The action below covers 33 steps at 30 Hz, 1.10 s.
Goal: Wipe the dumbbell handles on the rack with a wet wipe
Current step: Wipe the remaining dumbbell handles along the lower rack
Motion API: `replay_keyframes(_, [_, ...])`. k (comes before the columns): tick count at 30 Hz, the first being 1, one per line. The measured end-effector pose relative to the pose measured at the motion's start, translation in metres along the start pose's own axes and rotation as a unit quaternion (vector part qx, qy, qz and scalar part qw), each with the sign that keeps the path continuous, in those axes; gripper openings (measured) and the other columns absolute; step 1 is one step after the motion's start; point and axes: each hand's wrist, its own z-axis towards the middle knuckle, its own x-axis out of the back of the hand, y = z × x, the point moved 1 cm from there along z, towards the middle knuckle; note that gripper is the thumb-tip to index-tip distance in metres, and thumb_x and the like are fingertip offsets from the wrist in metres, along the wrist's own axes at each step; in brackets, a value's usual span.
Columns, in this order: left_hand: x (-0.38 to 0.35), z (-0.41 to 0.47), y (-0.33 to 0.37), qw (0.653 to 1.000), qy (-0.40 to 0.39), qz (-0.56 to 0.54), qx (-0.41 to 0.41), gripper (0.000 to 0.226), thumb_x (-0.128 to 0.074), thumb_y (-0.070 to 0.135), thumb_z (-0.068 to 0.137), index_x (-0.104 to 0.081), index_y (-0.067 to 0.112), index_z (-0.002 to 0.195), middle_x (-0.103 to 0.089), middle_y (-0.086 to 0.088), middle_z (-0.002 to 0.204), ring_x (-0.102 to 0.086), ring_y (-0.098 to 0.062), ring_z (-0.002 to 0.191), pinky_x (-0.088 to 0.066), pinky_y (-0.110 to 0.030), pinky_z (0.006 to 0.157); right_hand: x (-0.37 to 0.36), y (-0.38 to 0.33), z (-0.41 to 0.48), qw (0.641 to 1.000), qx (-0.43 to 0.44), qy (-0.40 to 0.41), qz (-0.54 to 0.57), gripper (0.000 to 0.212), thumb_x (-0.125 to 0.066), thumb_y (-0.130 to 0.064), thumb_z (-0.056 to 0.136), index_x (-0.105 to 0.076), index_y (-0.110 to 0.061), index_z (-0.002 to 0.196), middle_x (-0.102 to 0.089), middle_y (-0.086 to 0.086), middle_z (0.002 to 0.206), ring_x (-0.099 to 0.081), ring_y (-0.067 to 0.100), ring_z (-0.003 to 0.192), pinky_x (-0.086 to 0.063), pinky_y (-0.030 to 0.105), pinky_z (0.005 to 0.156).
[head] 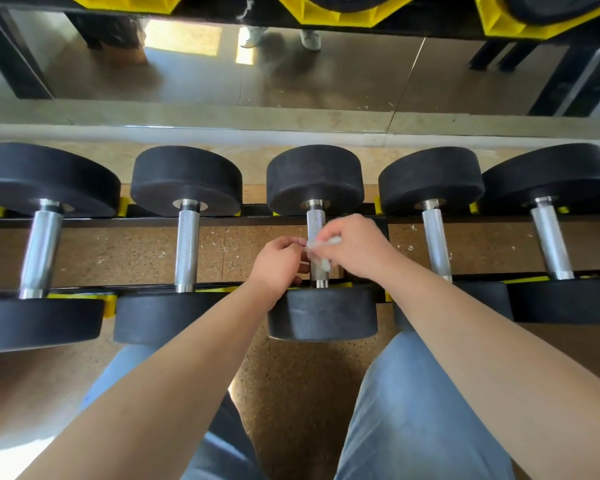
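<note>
Several black dumbbells with knurled steel handles lie side by side on a low black rack (222, 221). Over the middle dumbbell handle (315, 220) both hands meet. My left hand (278, 263) and my right hand (355, 249) each pinch a small white wet wipe (321, 244) between their fingertips, right above the handle's middle. Most of the wipe is hidden by the fingers. The lower part of that handle shows between the hands, down to the near weight (323, 315).
Neighbouring handles stand left (187, 247) and right (437, 244) of the middle one, with two more further out. A wall mirror (291, 74) runs behind the rack. Brown speckled floor shows under the rack. My knees in blue trousers are below.
</note>
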Motion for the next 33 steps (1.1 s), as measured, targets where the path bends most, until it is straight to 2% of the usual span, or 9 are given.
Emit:
replay_keyframes(3, [0.0, 0.001, 0.0, 1.0, 0.009, -0.002, 0.0, 0.022, -0.045, 0.015, 0.101, -0.064, 0.024, 0.105, -0.071, -0.003, 0.097, -0.068, -0.02, 0.085, -0.05, -0.031, 0.063, -0.003, 0.001, 0.018, 0.987, -0.006, 0.156, 0.04, 0.007, -0.07, -0.033, 0.092, -0.075, -0.029, 0.095, -0.071, -0.01, 0.1, -0.063, 0.009, 0.098, -0.041, 0.015, 0.078])
replay_keyframes(5, [-0.001, 0.001, 0.001, 1.0, 0.011, -0.002, 0.001, 0.024, -0.044, 0.015, 0.1, -0.065, 0.022, 0.108, -0.071, -0.003, 0.097, -0.069, -0.021, 0.086, -0.049, -0.031, 0.062, -0.006, 0.0, 0.02, 0.981, 0.0, 0.19, 0.037, 0.016, -0.064, -0.028, 0.096, -0.077, -0.025, 0.104, -0.071, -0.008, 0.107, -0.059, 0.006, 0.098, -0.033, 0.007, 0.073])
replay_keyframes(8, [0.0, 0.0, 0.0, 1.0, 0.014, -0.007, -0.001, 0.024, -0.044, 0.015, 0.102, -0.065, 0.02, 0.113, -0.071, -0.003, 0.097, -0.068, -0.02, 0.086, -0.049, -0.03, 0.062, -0.004, 0.0, 0.009, 0.987, -0.026, 0.152, 0.045, 0.015, -0.065, -0.026, 0.096, -0.076, -0.027, 0.107, -0.07, -0.012, 0.11, -0.058, 0.004, 0.1, -0.041, 0.018, 0.081])
replay_keyframes(13, [-0.002, 0.002, 0.0, 1.0, 0.002, -0.002, 0.0, 0.024, -0.043, 0.015, 0.1, -0.064, 0.021, 0.109, -0.073, -0.004, 0.099, -0.07, -0.021, 0.085, -0.055, -0.036, 0.07, -0.002, 0.013, -0.014, 0.989, -0.13, -0.036, 0.062, 0.015, -0.08, -0.013, 0.085, -0.073, -0.024, 0.092, -0.068, -0.005, 0.098, -0.073, 0.011, 0.083, -0.064, 0.031, 0.077])
replay_keyframes(16, [-0.001, 0.001, 0.0, 1.0, -0.003, 0.005, -0.002, 0.023, -0.043, 0.017, 0.1, -0.065, 0.022, 0.105, -0.073, -0.003, 0.098, -0.07, -0.022, 0.086, -0.056, -0.037, 0.073, -0.009, 0.009, -0.002, 0.983, -0.129, 0.084, 0.102, 0.015, -0.077, -0.015, 0.087, -0.075, -0.029, 0.094, -0.071, -0.004, 0.101, -0.071, 0.014, 0.091, -0.062, 0.04, 0.086])
replay_keyframes(21, [-0.001, -0.001, 0.001, 1.0, 0.018, -0.005, -0.006, 0.023, -0.043, 0.017, 0.101, -0.064, 0.024, 0.1, -0.071, -0.001, 0.095, -0.067, -0.019, 0.084, -0.052, -0.033, 0.066, -0.013, -0.017, 0.008, 0.963, -0.081, 0.241, 0.085, 0.024, -0.06, -0.021, 0.102, -0.076, -0.019, 0.119, -0.074, 0.001, 0.119, -0.064, 0.012, 0.105, -0.043, 0.022, 0.088])
replay_keyframes(23, [0.0, -0.001, 0.0, 1.0, 0.02, -0.007, -0.008, 0.022, -0.043, 0.018, 0.101, -0.064, 0.025, 0.101, -0.072, -0.001, 0.095, -0.067, -0.017, 0.082, -0.051, -0.032, 0.065, -0.011, -0.022, 0.0, 0.971, -0.063, 0.225, 0.053, 0.025, -0.06, -0.02, 0.102, -0.075, -0.018, 0.121, -0.072, 0.001, 0.124, -0.064, 0.014, 0.113, -0.041, 0.02, 0.088])
replay_keyframes(29, [0.001, -0.003, -0.001, 0.999, 0.028, -0.009, -0.028, 0.022, -0.046, 0.015, 0.099, -0.064, 0.027, 0.1, -0.072, 0.0, 0.097, -0.066, -0.015, 0.078, -0.05, -0.031, 0.065, -0.006, -0.02, -0.024, 0.988, 0.029, 0.037, -0.146, 0.019, -0.068, -0.027, 0.096, -0.081, -0.022, 0.109, -0.069, 0.003, 0.12, -0.063, 0.02, 0.111, -0.041, 0.022, 0.086])
replay_keyframes(33, [0.002, -0.004, -0.001, 0.999, 0.034, -0.011, -0.025, 0.023, -0.044, 0.017, 0.101, -0.065, 0.025, 0.107, -0.071, 0.001, 0.1, -0.066, -0.015, 0.083, -0.05, -0.03, 0.066, -0.004, -0.025, -0.002, 0.976, 0.079, 0.134, -0.151, 0.023, -0.063, -0.019, 0.099, -0.079, -0.014, 0.115, -0.07, 0.01, 0.116, -0.065, 0.024, 0.105, -0.042, 0.023, 0.085])
